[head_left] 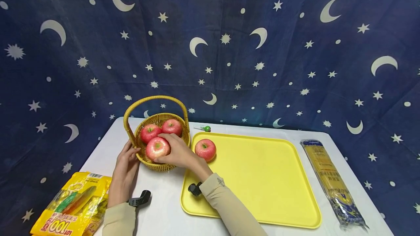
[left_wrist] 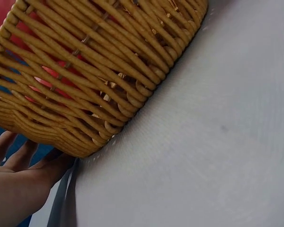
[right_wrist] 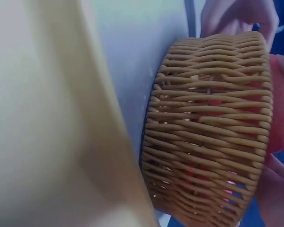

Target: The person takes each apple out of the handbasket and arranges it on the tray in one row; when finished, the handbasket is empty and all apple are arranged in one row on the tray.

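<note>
My right hand [head_left: 178, 151] grips a red apple [head_left: 158, 148] at the front of the wicker basket [head_left: 160, 167], thumb on the near side and fingers over the far side. Behind it, two more apples, one on the left [head_left: 150, 133] and one on the right [head_left: 172, 127], lie inside the basket. My left hand [head_left: 124, 166] rests against the basket's left side, its fingertips at the rim near the handle's foot. In the left wrist view the fingers [left_wrist: 23, 156] lie along the outer wicker wall, partly hidden by it. Another apple [head_left: 205, 150] sits on the yellow tray [head_left: 259, 177].
A green-wrapped lollipop [head_left: 206, 128] lies behind the tray. On the right is a long pack of dry noodles [head_left: 331, 181]. A yellow snack bag [head_left: 73, 203] lies at the front left. A dark blue curtain with moons and stars [head_left: 229, 65] hangs behind the white table.
</note>
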A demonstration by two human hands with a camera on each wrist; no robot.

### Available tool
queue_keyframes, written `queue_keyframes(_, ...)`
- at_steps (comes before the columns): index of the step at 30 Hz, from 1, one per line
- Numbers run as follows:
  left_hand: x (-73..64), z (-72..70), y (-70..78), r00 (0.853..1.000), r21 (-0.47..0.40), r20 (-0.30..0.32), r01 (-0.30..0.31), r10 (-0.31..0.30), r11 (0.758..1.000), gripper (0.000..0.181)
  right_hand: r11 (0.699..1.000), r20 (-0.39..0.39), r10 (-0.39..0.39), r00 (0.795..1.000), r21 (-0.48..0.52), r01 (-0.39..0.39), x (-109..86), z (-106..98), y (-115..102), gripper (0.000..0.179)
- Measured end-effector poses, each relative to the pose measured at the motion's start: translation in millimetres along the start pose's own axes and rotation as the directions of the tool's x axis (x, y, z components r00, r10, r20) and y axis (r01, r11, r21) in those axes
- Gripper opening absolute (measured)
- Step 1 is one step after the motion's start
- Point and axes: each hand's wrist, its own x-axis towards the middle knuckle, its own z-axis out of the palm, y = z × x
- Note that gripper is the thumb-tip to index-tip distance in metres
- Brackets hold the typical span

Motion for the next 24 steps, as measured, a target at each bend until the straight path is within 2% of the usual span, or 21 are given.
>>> queue_keyframes(7,-0.6,2.2,-0.5,1.000,-0.023,0.014,-0.001,0.002,1.000,0.068,0.995,-0.098,0.026,0.995,0.096,-0.017,-24.9,-4.8,1.8,0.077)
queue_keyframes(14,1.9,2.1,-1.1,1.000,-0.049,0.005,-0.001,0.001,0.999,0.070,0.985,-0.196,0.034,0.980,0.170,0.000,-47.3,-15.6,2.7,0.078)
queue_keyframes(18,5.5,2.6,0.4,1.000,-0.073,0.016,-0.017,0.018,0.997,0.071,0.984,-0.204,0.048,0.978,0.176,-0.011,-60.3,-25.2,2.6,0.078)
queue_keyframes(24,5.6,3.8,1.2,0.999,-0.057,0.030,-0.025,0.027,0.998,0.071,0.970,-0.203,0.091,0.975,0.241,-0.040,-79.2,-41.8,4.5,0.080)
